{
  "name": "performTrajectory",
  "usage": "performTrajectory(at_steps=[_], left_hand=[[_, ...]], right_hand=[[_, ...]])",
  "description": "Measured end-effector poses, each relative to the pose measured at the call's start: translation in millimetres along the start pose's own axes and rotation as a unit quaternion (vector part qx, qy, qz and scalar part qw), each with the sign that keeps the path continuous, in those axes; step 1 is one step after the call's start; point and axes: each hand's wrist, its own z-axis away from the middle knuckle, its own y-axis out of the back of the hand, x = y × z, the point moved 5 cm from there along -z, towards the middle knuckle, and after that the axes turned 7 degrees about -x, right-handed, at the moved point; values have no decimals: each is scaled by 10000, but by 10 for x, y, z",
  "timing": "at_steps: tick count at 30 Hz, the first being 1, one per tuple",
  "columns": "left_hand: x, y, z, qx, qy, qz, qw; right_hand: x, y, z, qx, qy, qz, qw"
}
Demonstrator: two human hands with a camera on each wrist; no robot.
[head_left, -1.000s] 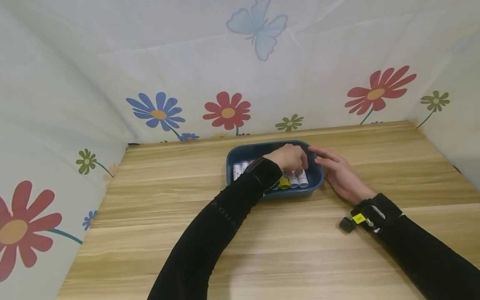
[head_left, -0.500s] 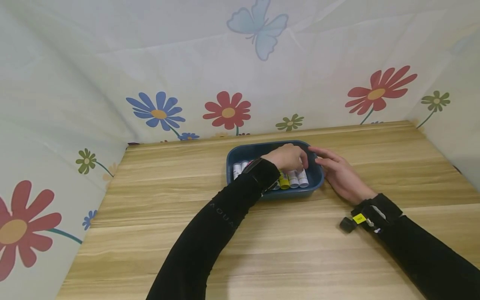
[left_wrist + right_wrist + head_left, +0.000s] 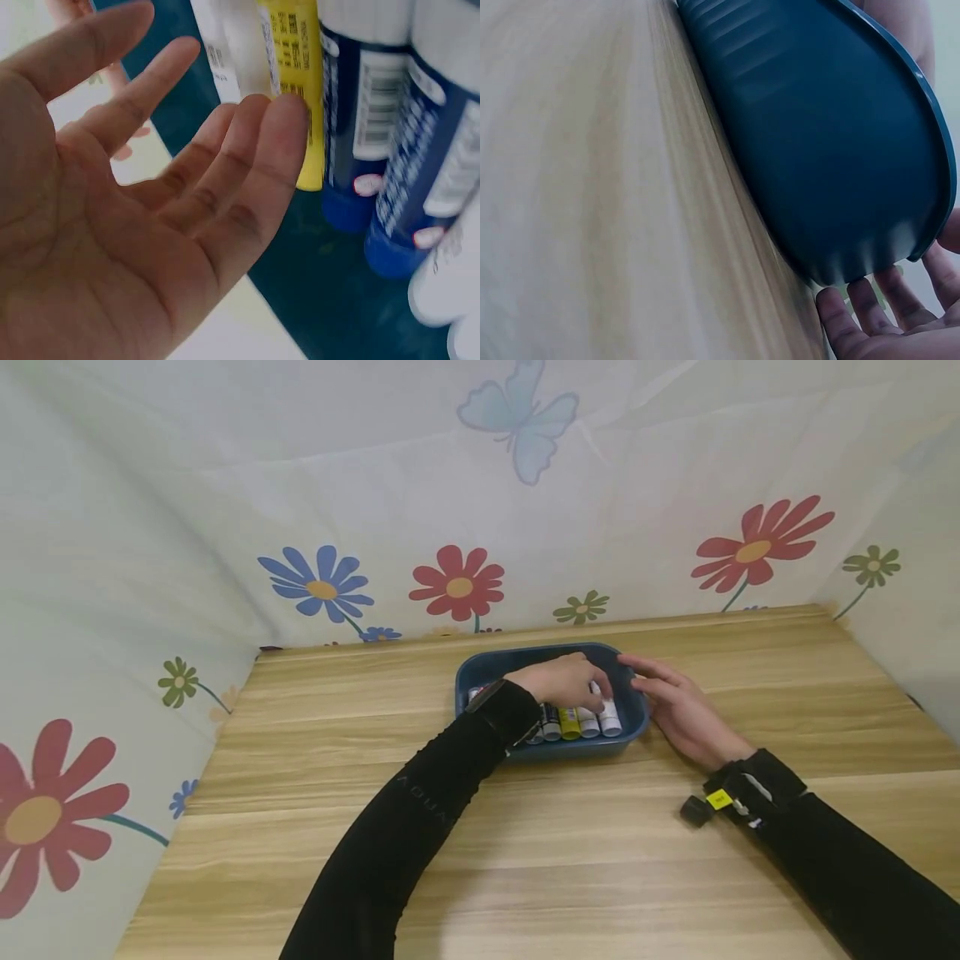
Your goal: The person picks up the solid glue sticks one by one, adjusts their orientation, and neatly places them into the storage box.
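My left hand [image 3: 558, 681] is over a blue plastic basket [image 3: 577, 750], in which several tubes that look like glue sticks lie in a row. Its fingers are loosely bent with nothing between them. In the left wrist view they hang near a yellow tube [image 3: 296, 45], two dark blue tubes [image 3: 360, 112] with blue ends, and white tubes [image 3: 221, 52]. My right hand [image 3: 682, 710] rests its fingers against the basket's right end. The right wrist view shows those fingertips touching the outer wall. My left hand and wrist hide part of the row.
The basket stands on a wood-grain table [image 3: 570, 860], near its back edge. A white curtain [image 3: 375, 502] printed with flowers and a butterfly hangs behind and at the sides. A small black block [image 3: 696, 811] sits beside my right wrist.
My left hand has shifted a little to the left over the basket, and its fingers have spread, uncovering more tubes at the right. The right hand stays against the basket.
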Motion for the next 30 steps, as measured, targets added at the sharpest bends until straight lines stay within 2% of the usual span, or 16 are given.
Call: performTrajectory(at_steps=[4,8,12,15,18,22,26,30], left_hand=[[-63,8,64,-147,-231,-154,9995],[-172,-1,151,-315,-245,-161,9991],[-271,9,267,-133,-246,6,9996],[-336,12,365,131,-256,217,9993],[-390,16,468,338,-204,402,9984],[-436,41,552,610,-125,516,9967],[-463,46,585,847,-37,679,9941],[-491,28,647,1232,183,778,9892]], right_hand=[[1,14,-14,-10,-24,72,10000],[2,16,-35,-21,-79,149,9999],[-21,9,-52,28,-131,405,9991],[-71,0,-52,176,-231,1023,9943],[-158,-15,-48,360,-177,1987,9792],[-293,-64,-20,475,215,3053,9508],[-396,-157,28,342,616,3894,9183],[-499,-309,15,39,775,4593,8849]])
